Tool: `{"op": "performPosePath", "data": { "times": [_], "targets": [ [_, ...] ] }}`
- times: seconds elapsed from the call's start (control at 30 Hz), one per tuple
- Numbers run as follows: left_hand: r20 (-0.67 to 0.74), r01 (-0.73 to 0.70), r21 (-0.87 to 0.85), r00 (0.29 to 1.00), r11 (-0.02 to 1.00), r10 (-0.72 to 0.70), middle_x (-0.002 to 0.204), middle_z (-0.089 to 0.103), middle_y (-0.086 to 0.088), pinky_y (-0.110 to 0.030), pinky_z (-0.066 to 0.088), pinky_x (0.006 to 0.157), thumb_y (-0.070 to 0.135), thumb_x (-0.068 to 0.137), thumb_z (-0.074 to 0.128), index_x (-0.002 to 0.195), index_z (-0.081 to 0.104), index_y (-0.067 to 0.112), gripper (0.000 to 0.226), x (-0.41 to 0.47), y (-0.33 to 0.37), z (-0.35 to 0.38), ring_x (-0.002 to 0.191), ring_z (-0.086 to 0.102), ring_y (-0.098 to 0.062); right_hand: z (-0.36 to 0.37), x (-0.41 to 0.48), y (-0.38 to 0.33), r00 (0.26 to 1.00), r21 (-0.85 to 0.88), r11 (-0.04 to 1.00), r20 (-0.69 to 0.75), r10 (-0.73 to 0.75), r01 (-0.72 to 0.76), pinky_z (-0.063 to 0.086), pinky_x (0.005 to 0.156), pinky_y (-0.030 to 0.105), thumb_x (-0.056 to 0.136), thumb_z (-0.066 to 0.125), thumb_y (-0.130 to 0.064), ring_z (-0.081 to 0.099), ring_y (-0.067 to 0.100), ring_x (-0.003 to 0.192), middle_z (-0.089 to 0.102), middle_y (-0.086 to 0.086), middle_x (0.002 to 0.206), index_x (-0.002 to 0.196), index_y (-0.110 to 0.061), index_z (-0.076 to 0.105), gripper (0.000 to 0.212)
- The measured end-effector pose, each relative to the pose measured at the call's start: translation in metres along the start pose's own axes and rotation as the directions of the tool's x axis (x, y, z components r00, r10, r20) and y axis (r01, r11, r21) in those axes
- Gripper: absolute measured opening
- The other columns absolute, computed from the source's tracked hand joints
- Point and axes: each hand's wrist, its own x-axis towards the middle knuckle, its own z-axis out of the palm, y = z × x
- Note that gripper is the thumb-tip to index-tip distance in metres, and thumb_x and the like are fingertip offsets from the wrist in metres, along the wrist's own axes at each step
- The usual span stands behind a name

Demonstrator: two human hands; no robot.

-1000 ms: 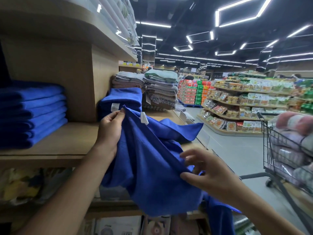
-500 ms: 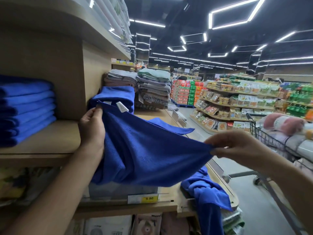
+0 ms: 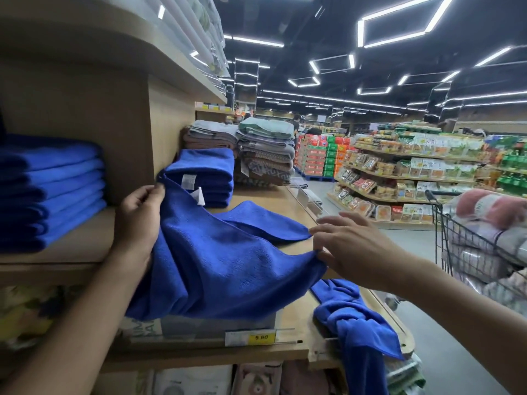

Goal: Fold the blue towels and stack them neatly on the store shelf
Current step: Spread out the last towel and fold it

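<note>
The job looked partway through. Two piles of folded blue towels were already on the shelf (image 3: 71, 246). A tall left stack (image 3: 51, 189) sat in the bay behind the divider, and a shorter middle stack (image 3: 205, 175) sat just past it, beside the grey towels (image 3: 265, 155). At least two pieces seemed to be left. One was the towel (image 3: 228, 266) in hand, opened out and not yet folded down to the size of the stacked ones. The other was a loose towel (image 3: 356, 323), crumpled at the shelf's right end and hanging over its front edge. Whether the cart (image 3: 456, 238) on the right held more blue ones could not be told; only pink and pale bundles showed in it.

The towel lay between the two hands, spread over the shelf top in front of the middle stack. Its lower part draped over the shelf's front and hung above the price tag (image 3: 261, 337). A far layer with its own corner lay flat on the shelf behind the near one, so the cloth seemed to be doubled once.

The left hand (image 3: 139, 215) gripped the towel's upper left corner, fingers curled round the cloth, close to the middle stack's near side. The right hand (image 3: 350, 252) was at the opposite corner, its fingers straight and spread and its thumb touching the tip of the cloth. Whether it pinched that corner or only touched it could not be told.
</note>
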Motion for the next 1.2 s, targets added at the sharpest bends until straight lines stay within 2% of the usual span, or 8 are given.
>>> {"op": "performPosePath", "data": {
  "times": [0.1,0.2,0.27,0.37,0.47,0.73,0.97,1.2],
  "targets": [
    [0.019,-0.003,0.007,1.000,1.000,0.003,0.073,0.052,0.002,-0.025,0.036,0.063,0.025,0.100,0.059,0.071,0.060,0.018,0.029,-0.001,-0.001,0.001,0.081,0.044,-0.015,-0.002,0.018,0.007,0.991,-0.040,0.999,0.136,-0.006,0.012,0.007,0.124,0.046,0.105,0.041,-0.038,0.030,0.005,0.148,0.059,-0.021,0.129,0.105,-0.033,0.056,0.015],
    [0.058,0.029,-0.041,0.998,0.999,-0.027,0.078,0.054,-0.002,-0.032,0.038,0.071,0.024,0.100,0.059,0.070,0.062,0.019,0.030,0.000,-0.002,0.000,0.083,0.045,-0.018,-0.005,0.043,0.011,0.960,-0.017,1.000,0.280,-0.014,0.019,0.007,0.124,0.053,0.106,0.039,-0.033,0.036,0.010,0.145,0.061,-0.009,0.128,0.106,-0.028,0.055,0.016],
    [0.062,0.032,-0.025,0.998,0.999,-0.030,0.076,0.054,-0.001,-0.032,0.038,0.069,0.024,0.100,0.059,0.067,0.063,0.019,0.033,0.001,-0.002,0.000,0.082,0.046,-0.018,-0.007,0.057,0.012,0.936,0.012,1.000,0.351,-0.009,0.005,0.013,0.122,0.053,0.107,0.040,-0.031,0.048,0.017,0.133,0.062,-0.004,0.123,0.109,-0.024,0.056,0.018],
    [0.065,0.026,-0.020,0.998,0.999,-0.025,0.076,0.052,-0.002,-0.029,0.036,0.065,0.023,0.101,0.058,0.067,0.060,0.019,0.034,0.002,-0.003,0.000,0.083,0.043,-0.018,-0.009,0.066,0.010,0.926,0.075,0.996,0.378,0.009,-0.040,0.037,0.108,0.044,0.106,0.044,-0.030,0.058,0.028,0.113,0.065,0.003,0.115,0.109,-0.023,0.058,0.016],
    [0.054,0.010,-0.009,0.999,1.000,-0.009,0.078,0.050,-0.005,-0.029,0.034,0.064,0.022,0.102,0.057,0.069,0.057,0.018,0.033,0.004,-0.004,0.000,0.083,0.041,-0.019,-0.012,0.066,0.011,0.943,0.168,0.983,0.332,0.010,-0.070,0.051,0.094,0.041,0.101,0.056,-0.025,0.063,0.027,0.107,0.069,0.005,0.114,0.111,-0.019,0.069,0.017],
    [0.004,-0.073,0.028,0.997,0.997,0.073,0.077,0.052,0.000,-0.030,0.036,0.067,0.024,0.103,0.053,0.074,0.058,0.022,0.030,0.003,-0.003,-0.003,0.080,0.044,-0.015,-0.009,0.042,0.008,0.992,0.266,0.956,0.061,0.112,-0.125,0.056,0.079,0.032,0.092,0.068,-0.023,0.068,0.014,0.088,0.074,-0.006,0.093,0.097,-0.024,0.078,0.011],
    [-0.112,-0.148,0.013,0.983,0.989,0.148,0.078,0.058,0.011,-0.008,0.039,0.062,0.022,0.104,0.052,0.088,0.062,0.020,0.019,-0.010,0.014,-0.012,0.071,0.050,0.000,-0.023,0.021,0.013,0.969,0.406,0.910,-0.185,0.167,-0.079,0.054,0.065,0.040,0.079,0.072,-0.004,0.061,0.017,0.072,0.065,-0.007,0.077,0.080,-0.022,0.065,0.019],
    [-0.141,-0.314,0.018,0.939,0.949,0.314,0.069,0.060,0.026,-0.005,0.037,0.060,0.033,0.104,0.050,0.078,0.062,0.036,0.028,-0.025,0.046,-0.041,0.065,0.050,0.013,-0.043,0.004,0.008,0.909,0.688,0.724,-0.266,0.320,-0.054,0.061,0.076,0.039,0.077,0.065,-0.011,0.071,0.010,0.086,0.075,-0.013,0.090,0.101,-0.028,0.074,0.030]
  ]
}}
